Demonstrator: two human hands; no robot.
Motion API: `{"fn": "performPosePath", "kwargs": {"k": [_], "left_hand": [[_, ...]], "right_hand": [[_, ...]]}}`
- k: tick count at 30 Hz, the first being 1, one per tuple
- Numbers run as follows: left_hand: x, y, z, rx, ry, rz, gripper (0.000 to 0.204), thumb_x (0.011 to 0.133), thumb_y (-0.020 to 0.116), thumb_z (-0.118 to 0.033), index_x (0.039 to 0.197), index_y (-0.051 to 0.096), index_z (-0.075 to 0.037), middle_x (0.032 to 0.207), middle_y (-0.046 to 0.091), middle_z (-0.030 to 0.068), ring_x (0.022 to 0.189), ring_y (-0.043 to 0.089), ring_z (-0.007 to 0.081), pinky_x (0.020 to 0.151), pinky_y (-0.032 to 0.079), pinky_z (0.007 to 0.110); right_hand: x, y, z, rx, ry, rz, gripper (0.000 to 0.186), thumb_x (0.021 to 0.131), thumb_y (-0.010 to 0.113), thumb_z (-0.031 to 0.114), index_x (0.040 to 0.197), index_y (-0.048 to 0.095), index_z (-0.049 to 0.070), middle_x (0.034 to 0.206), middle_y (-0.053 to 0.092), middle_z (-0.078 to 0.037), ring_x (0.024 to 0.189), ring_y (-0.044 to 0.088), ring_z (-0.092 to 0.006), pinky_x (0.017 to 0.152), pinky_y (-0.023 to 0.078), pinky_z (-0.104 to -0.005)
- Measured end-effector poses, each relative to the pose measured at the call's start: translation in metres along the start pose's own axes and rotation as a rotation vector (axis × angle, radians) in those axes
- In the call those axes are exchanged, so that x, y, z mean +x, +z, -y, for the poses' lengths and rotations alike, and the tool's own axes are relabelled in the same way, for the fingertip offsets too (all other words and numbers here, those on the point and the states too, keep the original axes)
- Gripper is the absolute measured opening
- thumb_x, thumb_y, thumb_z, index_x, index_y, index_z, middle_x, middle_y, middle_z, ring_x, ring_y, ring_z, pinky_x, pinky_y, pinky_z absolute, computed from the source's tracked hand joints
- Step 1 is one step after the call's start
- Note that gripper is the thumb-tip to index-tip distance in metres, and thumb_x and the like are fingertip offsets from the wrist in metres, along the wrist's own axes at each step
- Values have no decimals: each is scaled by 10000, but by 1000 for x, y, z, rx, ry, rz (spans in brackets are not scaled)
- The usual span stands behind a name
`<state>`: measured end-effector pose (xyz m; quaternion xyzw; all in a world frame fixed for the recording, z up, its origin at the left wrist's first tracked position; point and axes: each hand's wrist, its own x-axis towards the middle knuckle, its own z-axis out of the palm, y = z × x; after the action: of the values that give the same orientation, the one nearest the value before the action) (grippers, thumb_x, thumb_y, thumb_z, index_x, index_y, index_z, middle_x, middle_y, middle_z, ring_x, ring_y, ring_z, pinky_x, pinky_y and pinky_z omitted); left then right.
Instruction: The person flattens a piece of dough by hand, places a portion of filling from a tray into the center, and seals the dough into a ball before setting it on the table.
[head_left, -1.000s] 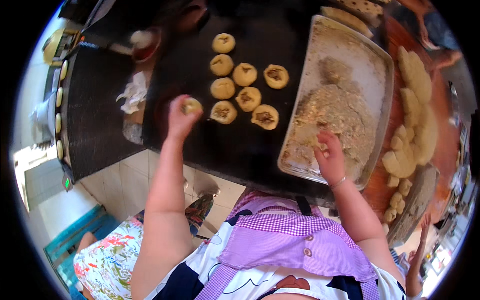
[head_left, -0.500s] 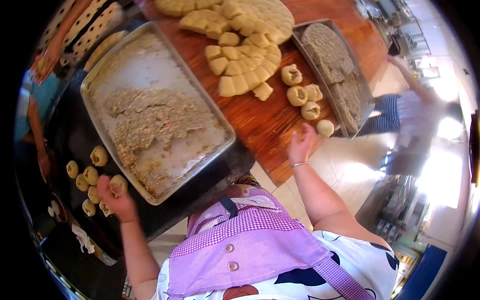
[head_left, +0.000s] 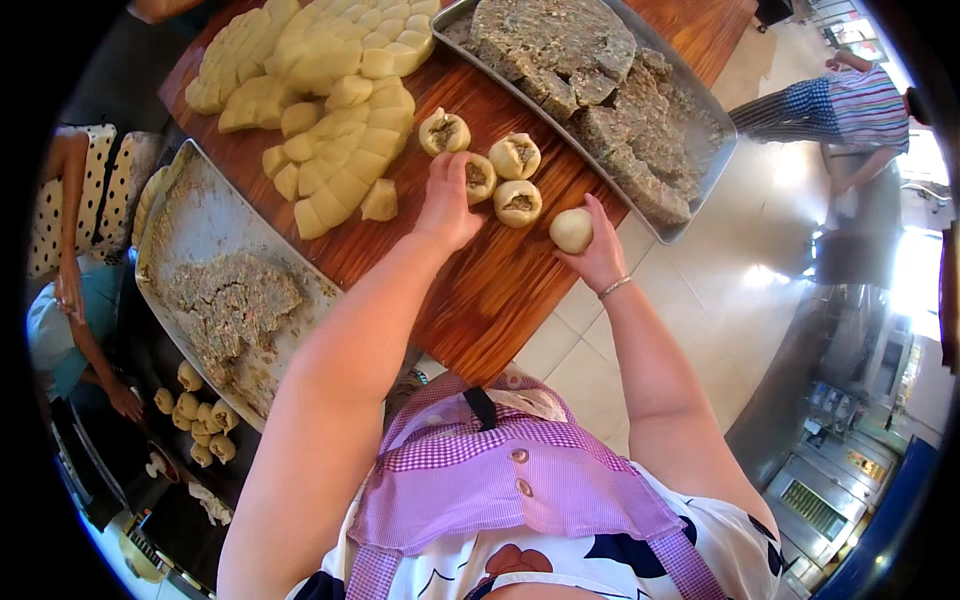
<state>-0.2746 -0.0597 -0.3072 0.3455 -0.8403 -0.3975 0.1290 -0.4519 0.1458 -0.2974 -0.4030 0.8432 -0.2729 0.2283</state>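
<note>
Four stuffed dough buns with brown filling showing at their gathered tops stand on the wooden table (head_left: 470,315). My left hand (head_left: 447,212) reaches in from below, its fingers against the side of one stuffed bun (head_left: 481,178); part of that bun is hidden behind them. Beside it are other stuffed buns (head_left: 516,157). At the table's right edge, my right hand (head_left: 600,255) curls its thumb and fingers round a smooth, pale dough ball (head_left: 572,231). Beyond my left hand lies a spread of cut dough pieces (head_left: 355,160), with one loose piece (head_left: 380,201) nearest the buns.
A metal tray (head_left: 668,236) of ground filling stands at the far right. Another tray (head_left: 325,285) with less filling sits at the left. Past it, several buns (head_left: 205,420) rest on a black surface. One person (head_left: 850,105) stands at the right; others' arms (head_left: 70,275) show at the left.
My left hand has moved from the buns on the black surface to a stuffed bun on the wooden table. My right hand has closed round the dough ball. The view has swung right.
</note>
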Motion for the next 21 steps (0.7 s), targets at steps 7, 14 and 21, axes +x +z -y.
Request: {"fn": "performPosePath", "kwargs": {"k": [7,14,21], "left_hand": [[6,15,-1,125,-28,-111,956,576,891,-102,1357,338,-100,1288,371,182,1221,391,378,1050,389,440],[2,14,0,14,24,-71,825,604,868,-99,1289,411,-38,1325,395,195,1249,411,395,1058,394,427],[-17,4,-6,-164,-91,-16,868,627,863,-108,1343,384,-3,1320,446,217,1255,454,371,1075,386,398]], "right_hand": [[54,-3,-9,359,75,30,808,634,900,246,1305,484,74,1228,524,-172,1180,516,-294,1015,437,-379],[71,4,-4,314,-48,92,865,581,929,261,1315,504,94,1197,556,-146,1141,549,-277,1004,456,-354],[41,13,1,906,347,-177,742,668,901,143,1273,497,0,1181,612,-109,1105,584,-200,946,495,-335]]}}
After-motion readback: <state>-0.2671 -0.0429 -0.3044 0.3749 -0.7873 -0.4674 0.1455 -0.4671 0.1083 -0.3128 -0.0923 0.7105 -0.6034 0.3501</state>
